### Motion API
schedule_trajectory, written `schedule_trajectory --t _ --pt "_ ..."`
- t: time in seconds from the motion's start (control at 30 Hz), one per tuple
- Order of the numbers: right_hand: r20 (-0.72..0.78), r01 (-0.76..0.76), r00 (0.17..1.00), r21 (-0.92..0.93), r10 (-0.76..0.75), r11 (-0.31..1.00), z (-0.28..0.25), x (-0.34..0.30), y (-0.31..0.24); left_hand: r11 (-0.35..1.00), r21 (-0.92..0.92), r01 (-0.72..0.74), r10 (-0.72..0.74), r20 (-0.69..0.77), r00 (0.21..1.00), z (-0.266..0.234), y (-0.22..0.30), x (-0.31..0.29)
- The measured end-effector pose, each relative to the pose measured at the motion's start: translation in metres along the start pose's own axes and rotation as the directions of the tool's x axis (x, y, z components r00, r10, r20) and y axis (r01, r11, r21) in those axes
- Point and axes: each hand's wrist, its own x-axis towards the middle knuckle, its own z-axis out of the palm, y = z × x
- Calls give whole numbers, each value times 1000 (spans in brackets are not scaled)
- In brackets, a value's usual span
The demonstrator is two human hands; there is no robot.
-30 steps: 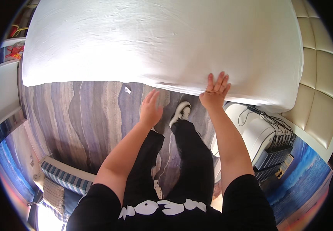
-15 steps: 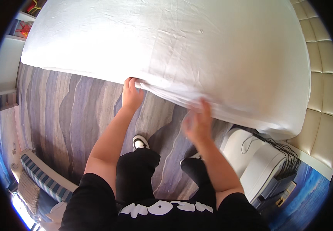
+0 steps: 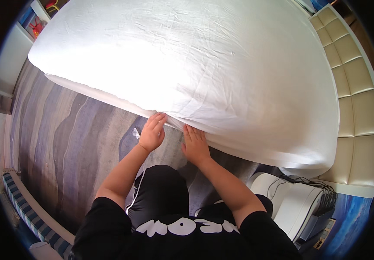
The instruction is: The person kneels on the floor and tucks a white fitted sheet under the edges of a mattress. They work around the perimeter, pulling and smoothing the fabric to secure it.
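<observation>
A white sheet (image 3: 247,86) covers the mattress of a large bed, with creases fanning out from the near edge. At that edge my left hand (image 3: 153,131) rests its fingertips against the sheet, fingers stretched and slightly spread. Close by on the right, my right hand (image 3: 195,144) lies with straight fingers flat on the sheet's hanging side. Neither hand shows cloth pinched between its fingers. What lies under the sheet's edge is hidden.
A beige tufted headboard (image 3: 353,112) bounds the bed on the right. A white rounded cabinet (image 3: 297,208) with black cables stands at lower right. A striped bench (image 3: 27,208) is at lower left. A small white scrap (image 3: 135,133) lies on the wavy-patterned floor (image 3: 70,130).
My right hand has moved left, close to my left hand, and stopped blurring. My view has shifted and my knee has come forward. The sheet's edge now hangs lower by my hands.
</observation>
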Motion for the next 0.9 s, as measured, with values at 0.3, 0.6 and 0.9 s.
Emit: schedule_trajectory --t 0.3,0.6,0.9 --pt "89 -263 961 13 261 965 2 51 -14 981 126 -145 104 285 953 -7 3 12" --pt "93 -241 969 158 228 958 40 97 37 976 209 62 -190 680 708 9 12 76" --pt "88 -93 993 146 81 985 9 41 4 940 337 -45 -148 525 838 25 1 63"
